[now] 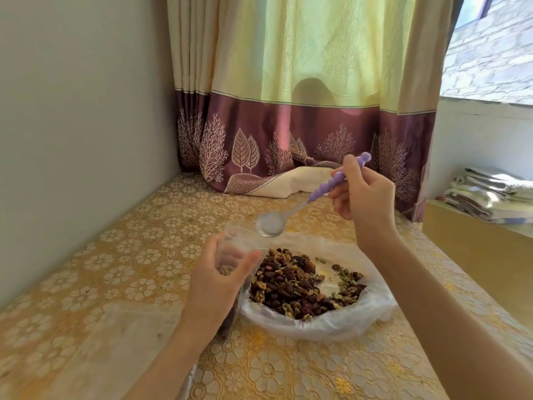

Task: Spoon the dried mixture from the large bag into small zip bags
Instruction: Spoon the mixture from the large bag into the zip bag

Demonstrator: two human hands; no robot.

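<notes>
A large clear plastic bag [340, 321] lies open on the table, with a brown dried mixture [300, 287] of fruit and nuts spread inside. My left hand [216, 281] grips a small clear zip bag [233, 249] upright, just left of the large bag, with a little mixture showing at its bottom. My right hand [360, 197] holds a spoon [271, 225] by its purple beaded handle. The metal bowl looks empty and hovers right over the small bag's open mouth.
The table carries a gold floral cloth [138, 269]. A clear plastic sheet [121, 327] lies at the front left. A wall closes the left side, and a purple and yellow curtain [288, 140] drapes onto the table's far edge. Folded cloths [490, 197] are stacked at the right.
</notes>
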